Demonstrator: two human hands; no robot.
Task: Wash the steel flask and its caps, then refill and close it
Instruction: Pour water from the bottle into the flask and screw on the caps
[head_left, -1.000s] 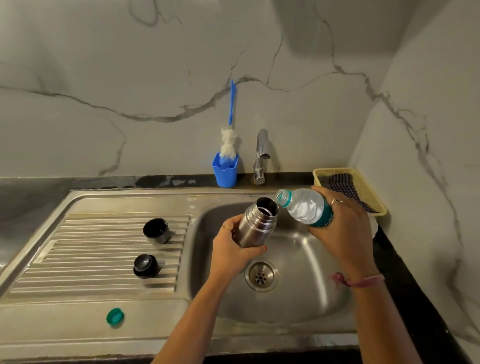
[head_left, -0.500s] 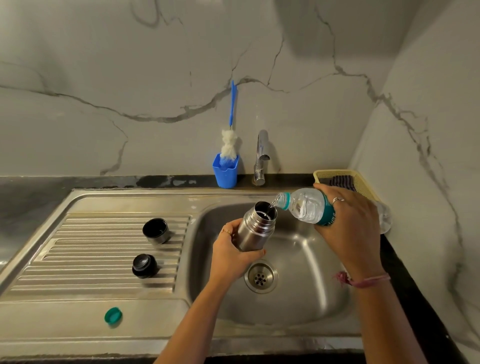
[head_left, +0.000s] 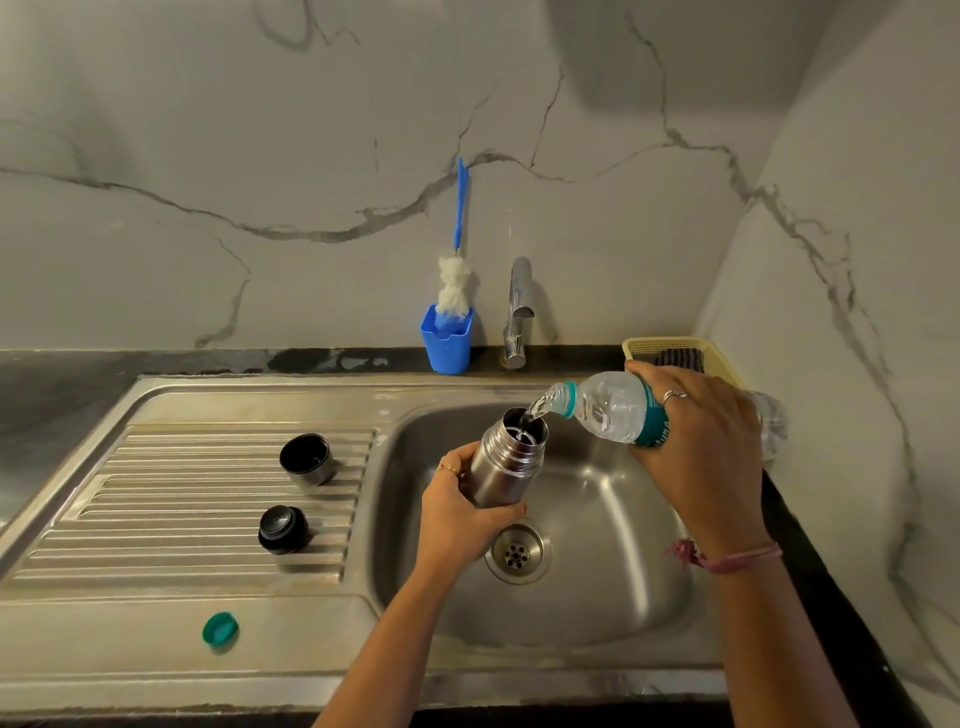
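Observation:
My left hand (head_left: 457, 512) grips the steel flask (head_left: 506, 460) over the sink basin (head_left: 623, 587), its open mouth tilted up and to the right. My right hand (head_left: 701, 447) holds a clear plastic water bottle (head_left: 610, 408) with a teal label, tipped almost level. Water runs from the bottle's neck into the flask's mouth. On the ribbed drainboard (head_left: 171, 499) to the left stand the steel cup cap (head_left: 306, 460), open side up, and the black inner stopper (head_left: 283, 529). The bottle's green screw cap (head_left: 221, 629) lies near the front edge.
A blue holder (head_left: 447, 340) with a bottle brush (head_left: 457, 270) stands behind the basin beside the tap (head_left: 518, 312). A yellow basket (head_left: 680, 351) with a dark cloth sits at the back right. The drain (head_left: 517, 552) is below the flask.
My right hand raised the bottle's base and tipped it further; water now streams into the flask. The left hand and flask stayed almost still.

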